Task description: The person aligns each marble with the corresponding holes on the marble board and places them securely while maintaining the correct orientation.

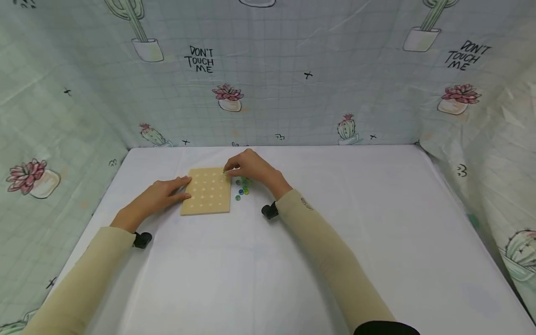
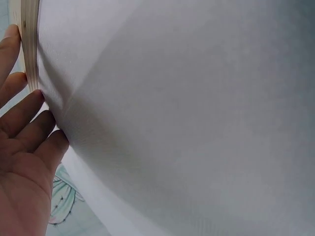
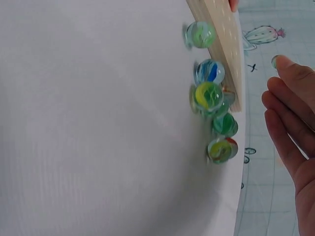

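A square wooden board point(image 1: 205, 208) with rows of small pale hollows lies flat on the white table. My left hand point(image 1: 162, 193) rests against its left edge, fingertips and thumb touching the board; the left wrist view shows its fingers point(image 2: 29, 115) fairly straight along the board's side. Over the far right corner, my right hand point(image 1: 251, 166) pinches a small glass marble point(image 3: 274, 62) between thumb and fingertips. Several loose marbles point(image 3: 208, 96), green, blue and yellow swirled, lie on the table right beside the board, below the right hand.
The white-covered table point(image 1: 335, 260) reaches up to a patterned cloth point(image 1: 272, 93) hanging behind it and at both sides. Black wrist cameras sit at both cuffs, the right one point(image 1: 270, 211) close to the loose marbles.
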